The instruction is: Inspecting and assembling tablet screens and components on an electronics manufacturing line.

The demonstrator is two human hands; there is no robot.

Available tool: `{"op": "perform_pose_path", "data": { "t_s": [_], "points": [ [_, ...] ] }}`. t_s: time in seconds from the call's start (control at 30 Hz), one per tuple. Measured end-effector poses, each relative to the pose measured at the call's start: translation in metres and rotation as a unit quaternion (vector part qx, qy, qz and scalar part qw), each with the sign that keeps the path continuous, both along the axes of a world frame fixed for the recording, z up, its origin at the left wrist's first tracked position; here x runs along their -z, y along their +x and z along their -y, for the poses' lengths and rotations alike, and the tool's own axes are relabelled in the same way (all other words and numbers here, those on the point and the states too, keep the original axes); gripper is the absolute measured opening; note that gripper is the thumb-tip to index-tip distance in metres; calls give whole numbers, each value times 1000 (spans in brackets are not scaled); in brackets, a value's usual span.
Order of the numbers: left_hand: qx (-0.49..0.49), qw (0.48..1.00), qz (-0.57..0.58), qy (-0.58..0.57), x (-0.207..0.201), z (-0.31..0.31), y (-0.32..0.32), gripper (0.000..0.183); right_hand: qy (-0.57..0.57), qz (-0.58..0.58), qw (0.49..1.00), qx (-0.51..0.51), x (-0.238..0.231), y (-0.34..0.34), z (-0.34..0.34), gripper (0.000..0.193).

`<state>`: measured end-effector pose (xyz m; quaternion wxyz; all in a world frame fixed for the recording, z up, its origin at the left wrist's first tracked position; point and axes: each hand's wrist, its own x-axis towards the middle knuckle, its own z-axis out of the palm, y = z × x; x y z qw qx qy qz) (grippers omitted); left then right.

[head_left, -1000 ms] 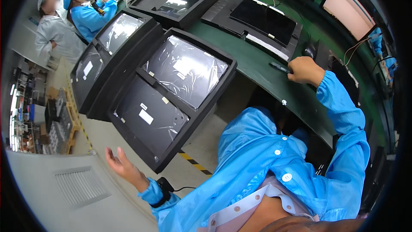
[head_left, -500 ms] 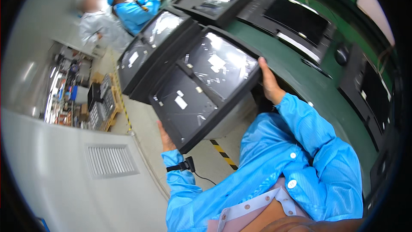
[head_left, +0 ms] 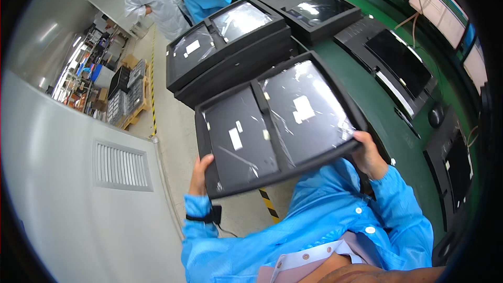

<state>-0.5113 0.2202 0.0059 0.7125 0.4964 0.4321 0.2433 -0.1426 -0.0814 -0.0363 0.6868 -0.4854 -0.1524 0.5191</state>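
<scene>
Between my hands I hold a black foam tray point(head_left: 273, 128) by its two near corners, tilted over the gap beside the bench. It has two compartments. A dark flat panel point(head_left: 246, 157) under clear film lies in the left one, and a shinier film-covered panel point(head_left: 322, 133) in the right one. White labels stick to both. My left hand point(head_left: 200, 174) grips the left edge, and a black strap with a cable circles that wrist. My right hand point(head_left: 370, 155) is closed on the right corner, thumb on the rim. Fingers beneath the tray are hidden.
Beyond it are stacked black trays point(head_left: 230, 68) with film-covered panels and another tray point(head_left: 340, 29). On the green bench point(head_left: 340, 81) are two black screen units point(head_left: 401, 63) point(head_left: 458, 173), a mouse point(head_left: 436, 115) and a pen point(head_left: 406, 123). Two people stand far left. A vented white panel point(head_left: 123, 165) is near left.
The tray has come nearer to me and turned flatter toward my view, apart from the stacked trays. Both hands moved with it, still holding its edges. My view has shifted a little.
</scene>
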Motion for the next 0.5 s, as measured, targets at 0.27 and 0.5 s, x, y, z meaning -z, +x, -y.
{"op": "perform_pose_path", "data": {
  "t_s": [0.27,0.5],
  "points": [
    [-159,972,139,105,-120,74,-30,55,100,23,977,187,-153,13,-5,70],
    [-38,976,194,95,-218,-140,61,41,155,134,978,41,-222,75,-223,57]
  ]
}}
